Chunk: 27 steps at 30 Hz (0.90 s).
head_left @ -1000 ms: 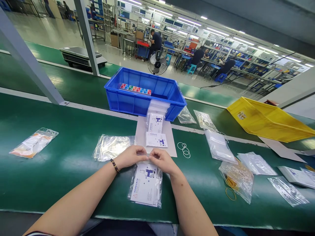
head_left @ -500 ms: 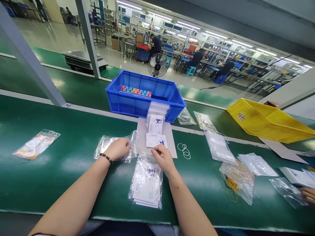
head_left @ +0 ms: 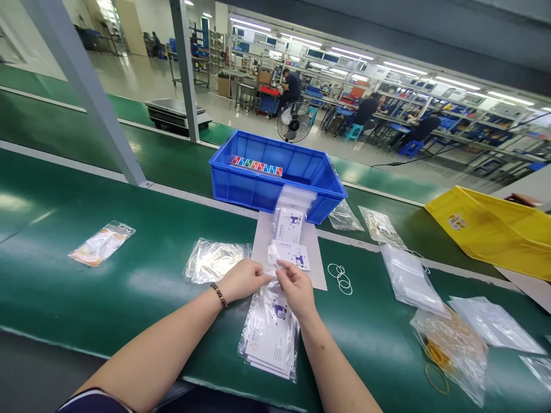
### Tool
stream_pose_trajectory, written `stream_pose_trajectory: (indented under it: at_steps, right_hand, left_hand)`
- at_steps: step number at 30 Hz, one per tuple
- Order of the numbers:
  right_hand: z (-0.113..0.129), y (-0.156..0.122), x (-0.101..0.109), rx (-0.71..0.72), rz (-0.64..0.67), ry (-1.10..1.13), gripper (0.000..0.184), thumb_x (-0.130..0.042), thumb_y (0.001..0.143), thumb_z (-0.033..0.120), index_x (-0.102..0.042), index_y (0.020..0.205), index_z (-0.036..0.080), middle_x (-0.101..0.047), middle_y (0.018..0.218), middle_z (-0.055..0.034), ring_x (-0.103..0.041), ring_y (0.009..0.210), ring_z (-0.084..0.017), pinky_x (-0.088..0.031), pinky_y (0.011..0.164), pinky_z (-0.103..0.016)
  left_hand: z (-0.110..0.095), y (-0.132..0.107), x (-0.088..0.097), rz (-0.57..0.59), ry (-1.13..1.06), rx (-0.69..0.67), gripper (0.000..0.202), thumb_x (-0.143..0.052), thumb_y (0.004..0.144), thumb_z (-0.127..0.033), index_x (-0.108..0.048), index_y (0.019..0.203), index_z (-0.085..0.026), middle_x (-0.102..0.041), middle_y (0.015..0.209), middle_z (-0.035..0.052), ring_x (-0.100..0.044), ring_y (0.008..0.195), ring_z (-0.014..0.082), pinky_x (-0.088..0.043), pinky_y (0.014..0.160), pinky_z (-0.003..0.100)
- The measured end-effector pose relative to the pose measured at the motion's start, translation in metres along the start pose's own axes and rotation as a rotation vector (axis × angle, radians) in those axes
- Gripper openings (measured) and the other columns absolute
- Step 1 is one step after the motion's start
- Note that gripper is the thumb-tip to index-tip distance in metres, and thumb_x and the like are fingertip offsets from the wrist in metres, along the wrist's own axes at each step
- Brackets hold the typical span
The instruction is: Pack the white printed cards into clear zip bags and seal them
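Note:
My left hand (head_left: pixel 246 280), with a beaded bracelet at the wrist, pinches the edge of a clear plastic bag (head_left: pixel 272 265). Facing it, my right hand (head_left: pixel 298 287) has thumb and fingers closed on the same bag. Just beyond my fingers lies a white printed booklet (head_left: pixel 300 256) with a purple picture. Below my hands is a pile of bagged booklets (head_left: pixel 269 338). More bagged booklets (head_left: pixel 289 225) lean toward the blue bin on a grey-white card (head_left: pixel 317 274). Left of them lie flat clear bags (head_left: pixel 213 261).
The blue bin (head_left: pixel 249 192) holds a strip with colourful marks. White rubber bands (head_left: pixel 342 281) lie to the right, near plastic bag stacks (head_left: pixel 411 281) and yellow bands (head_left: pixel 437 355). A tilted yellow bin (head_left: pixel 491 229) stands far right; an orange-white packet (head_left: pixel 102 244) lies left.
My left hand has come from the clear bags over to my right hand, and a clear bag is now between them. The whole view has shifted, moving the scene rightward.

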State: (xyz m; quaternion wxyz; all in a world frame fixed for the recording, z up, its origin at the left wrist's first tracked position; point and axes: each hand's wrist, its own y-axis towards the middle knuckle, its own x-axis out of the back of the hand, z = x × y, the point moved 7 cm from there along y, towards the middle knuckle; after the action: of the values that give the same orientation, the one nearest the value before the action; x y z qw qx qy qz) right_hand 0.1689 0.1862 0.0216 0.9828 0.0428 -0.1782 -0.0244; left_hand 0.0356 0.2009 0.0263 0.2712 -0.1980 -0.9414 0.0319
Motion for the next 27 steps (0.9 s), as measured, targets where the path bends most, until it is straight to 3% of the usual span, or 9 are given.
stream_pose_trajectory:
  at_steps: [2,5,8,11,15,21,27]
  right_hand:
    - [0.015,-0.004,0.004,0.214,-0.072,-0.196,0.024,-0.045,0.080,0.026,-0.062,0.092,0.014,-0.059,0.068,-0.0044,-0.053,0.059,-0.014,-0.046,0.058,-0.028]
    - [0.033,-0.014,-0.004,0.503,-0.075,-0.411,0.027,-0.038,0.083,0.019,-0.062,0.096,0.014,-0.060,0.071,-0.0066,-0.056,0.064,-0.015,-0.046,0.059,-0.027]
    - [0.040,-0.019,-0.012,0.614,-0.041,-0.484,0.029,-0.037,0.083,0.015,-0.060,0.101,0.015,-0.061,0.075,-0.0074,-0.057,0.067,-0.015,-0.047,0.061,-0.027]
    - [0.042,-0.018,-0.012,0.566,-0.011,-0.431,0.024,-0.043,0.080,0.017,-0.058,0.099,0.015,-0.061,0.083,-0.0080,-0.057,0.075,-0.017,-0.047,0.067,-0.029]
    - [0.038,-0.012,-0.006,0.370,0.044,-0.328,0.012,-0.049,0.077,0.023,-0.059,0.077,0.017,-0.055,0.065,-0.0016,-0.051,0.059,-0.013,-0.043,0.057,-0.025]
    - [0.028,-0.010,-0.006,0.252,0.081,-0.326,0.024,-0.041,0.079,0.024,-0.050,0.057,0.019,-0.048,0.054,0.0010,-0.044,0.051,-0.012,-0.035,0.050,-0.024]
    - [0.025,-0.008,0.004,0.302,-0.198,-0.572,0.024,-0.036,0.079,0.017,-0.043,0.056,0.020,-0.043,0.055,-0.0003,-0.042,0.055,-0.014,-0.035,0.055,-0.027]
  left_hand:
    - [-0.003,-0.001,-0.003,-0.029,0.001,-0.006,0.041,-0.050,0.069,-0.043,-0.033,0.042,-0.018,-0.032,0.040,-0.0057,-0.031,0.042,0.0086,-0.022,0.043,0.022]
    - [-0.008,0.000,-0.009,-0.055,-0.194,-0.047,0.039,-0.044,0.073,-0.043,-0.038,0.046,-0.017,-0.036,0.043,-0.0056,-0.035,0.044,0.0084,-0.027,0.045,0.021]
    - [-0.003,0.002,-0.011,-0.106,-0.382,-0.005,0.031,-0.042,0.074,-0.035,-0.046,0.050,-0.016,-0.044,0.046,-0.0045,-0.039,0.044,0.0083,-0.032,0.047,0.021]
    - [0.003,0.004,-0.012,-0.136,-0.458,0.020,0.028,-0.043,0.072,-0.031,-0.044,0.048,-0.016,-0.043,0.044,-0.0047,-0.038,0.043,0.0077,-0.031,0.046,0.020]
    - [0.000,0.003,-0.014,-0.121,-0.426,-0.039,0.028,-0.048,0.070,-0.033,-0.042,0.049,-0.016,-0.040,0.046,-0.0055,-0.037,0.046,0.0079,-0.030,0.047,0.020]
    - [-0.006,-0.001,-0.018,-0.072,-0.187,-0.071,0.031,-0.043,0.074,-0.033,-0.037,0.048,-0.017,-0.037,0.047,-0.0056,-0.035,0.049,0.0089,-0.026,0.047,0.021]
    - [-0.009,-0.002,-0.019,-0.112,-0.023,-0.075,0.028,-0.039,0.070,-0.024,-0.029,0.045,-0.018,-0.032,0.043,-0.0057,-0.031,0.046,0.0085,-0.023,0.047,0.022]
